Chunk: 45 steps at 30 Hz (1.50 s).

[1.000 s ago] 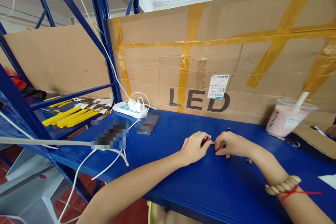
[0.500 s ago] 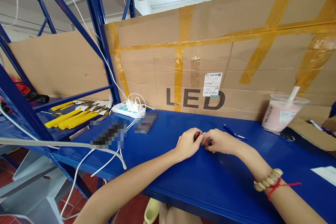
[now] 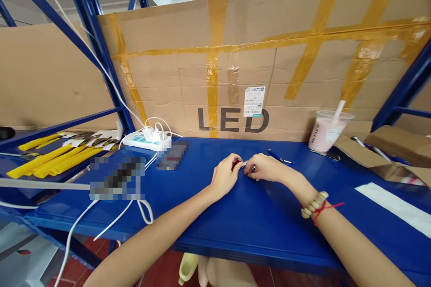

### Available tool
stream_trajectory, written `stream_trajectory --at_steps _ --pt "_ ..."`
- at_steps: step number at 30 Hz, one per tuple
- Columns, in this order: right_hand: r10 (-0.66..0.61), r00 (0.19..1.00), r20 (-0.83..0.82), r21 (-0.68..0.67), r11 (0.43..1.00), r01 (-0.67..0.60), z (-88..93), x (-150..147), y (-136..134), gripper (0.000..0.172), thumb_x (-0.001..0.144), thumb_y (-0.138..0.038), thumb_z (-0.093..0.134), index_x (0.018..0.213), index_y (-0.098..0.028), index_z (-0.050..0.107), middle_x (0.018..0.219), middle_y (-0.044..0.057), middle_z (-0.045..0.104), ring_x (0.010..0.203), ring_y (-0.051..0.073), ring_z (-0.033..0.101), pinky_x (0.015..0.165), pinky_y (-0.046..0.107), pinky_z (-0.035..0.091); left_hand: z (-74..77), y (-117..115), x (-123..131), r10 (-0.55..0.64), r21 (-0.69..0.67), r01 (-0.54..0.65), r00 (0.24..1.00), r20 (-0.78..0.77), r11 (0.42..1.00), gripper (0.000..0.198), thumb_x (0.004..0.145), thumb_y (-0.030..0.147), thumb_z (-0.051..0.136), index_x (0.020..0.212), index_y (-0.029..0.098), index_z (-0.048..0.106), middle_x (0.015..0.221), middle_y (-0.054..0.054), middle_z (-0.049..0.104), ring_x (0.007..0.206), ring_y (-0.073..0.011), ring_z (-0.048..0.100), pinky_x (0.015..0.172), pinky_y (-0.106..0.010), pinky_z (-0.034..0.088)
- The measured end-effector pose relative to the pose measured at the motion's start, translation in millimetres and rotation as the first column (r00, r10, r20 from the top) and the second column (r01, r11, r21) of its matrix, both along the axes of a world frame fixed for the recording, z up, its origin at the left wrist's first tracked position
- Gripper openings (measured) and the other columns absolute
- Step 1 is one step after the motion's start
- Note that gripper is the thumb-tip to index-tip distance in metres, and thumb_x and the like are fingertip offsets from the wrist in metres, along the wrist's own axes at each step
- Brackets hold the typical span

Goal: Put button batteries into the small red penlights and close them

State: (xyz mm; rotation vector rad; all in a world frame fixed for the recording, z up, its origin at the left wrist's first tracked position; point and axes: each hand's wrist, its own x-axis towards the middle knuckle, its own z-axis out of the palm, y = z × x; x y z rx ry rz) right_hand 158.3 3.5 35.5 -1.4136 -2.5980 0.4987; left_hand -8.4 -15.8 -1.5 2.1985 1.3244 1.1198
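Above the blue tabletop (image 3: 215, 215), both my hands meet near the middle. My left hand (image 3: 225, 176) is closed with thumb and fingers pinched on a small red piece (image 3: 236, 163), mostly covered by the fingers. A short whitish part (image 3: 244, 163) shows between the two hands. My right hand (image 3: 267, 168) is closed too, its fingers curled round a small dark, shiny piece (image 3: 252, 169); what kind it is cannot be made out. A blue pen (image 3: 280, 157) lies just behind my right hand.
At the back left are a power strip (image 3: 148, 141) with white plugs, a blurred dark slab (image 3: 172, 156) and yellow-handled tools (image 3: 57, 161). To the right stand a pink drink cup (image 3: 328, 132) and an open cardboard box (image 3: 387, 148), with a white strip (image 3: 397, 208) in front.
The view has turned right, so things sit further left and more of the box and white strip shows. My hands stay together, with slightly more of the whitish part showing between them.
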Motion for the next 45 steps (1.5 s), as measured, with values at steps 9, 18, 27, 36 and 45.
stream_trajectory --at_steps 9,18,27,36,45 --pt "-0.066 0.995 -0.077 0.084 0.994 0.072 9.8 14.4 2.1 0.013 0.073 -0.030 0.059 0.080 -0.022 0.068 0.076 -0.002 0.069 0.056 0.011 0.062 0.055 0.019 0.042 1.1 2.7 -0.2 -0.076 0.072 0.071 0.995 0.060 0.995 0.009 0.082 0.030 0.051 0.084 0.022 0.055 0.078 0.004 0.059 0.069 -0.0100 0.052 0.061 -0.018 0.038" --pt "0.083 0.988 -0.130 0.128 0.990 -0.066 -5.7 33.1 4.3 0.014 0.071 -0.032 0.065 0.077 -0.021 0.071 0.079 0.001 0.066 0.063 0.011 0.059 0.054 0.019 0.038 -3.1 2.7 5.2 -0.076 0.004 0.076 0.994 0.082 0.997 0.019 0.086 0.033 0.042 0.090 0.021 0.056 0.069 0.003 0.056 0.058 -0.0098 0.048 0.055 -0.019 0.037" --pt "-0.029 0.998 -0.057 -0.062 0.998 0.025 17.0 71.5 -4.4 0.031 0.056 -0.046 0.073 0.072 -0.019 0.071 0.072 0.000 0.066 0.058 0.011 0.056 0.048 0.019 0.037 1.0 -2.0 6.8 -0.150 -0.126 0.163 0.983 0.108 0.978 0.021 0.088 0.035 0.036 0.095 0.021 0.050 0.070 0.002 0.054 0.061 -0.0108 0.051 0.059 -0.020 0.040" --pt "-0.182 0.977 -0.113 -0.419 0.900 0.120 17.3 95.5 -5.0 0.029 0.052 -0.036 0.072 0.071 -0.014 0.070 0.057 0.002 0.063 0.054 0.013 0.058 0.045 0.019 0.047 0.7 -4.1 5.9 -0.162 -0.142 0.168 0.986 0.049 0.976 0.022 0.090 0.037 0.032 0.092 0.022 0.048 0.061 0.004 0.046 0.055 -0.0098 0.043 0.054 -0.020 0.034" --pt "-0.189 0.968 -0.168 -0.386 0.916 0.111 3.8 74.6 -4.3 0.021 0.055 -0.035 0.070 0.062 -0.015 0.070 0.051 0.002 0.062 0.050 0.012 0.059 0.044 0.017 0.046 1.3 -7.3 4.9 -0.244 -0.075 0.245 0.970 0.024 0.967 0.022 0.091 0.031 0.030 0.097 0.022 0.050 0.060 0.004 0.046 0.056 -0.0100 0.045 0.056 -0.020 0.035"
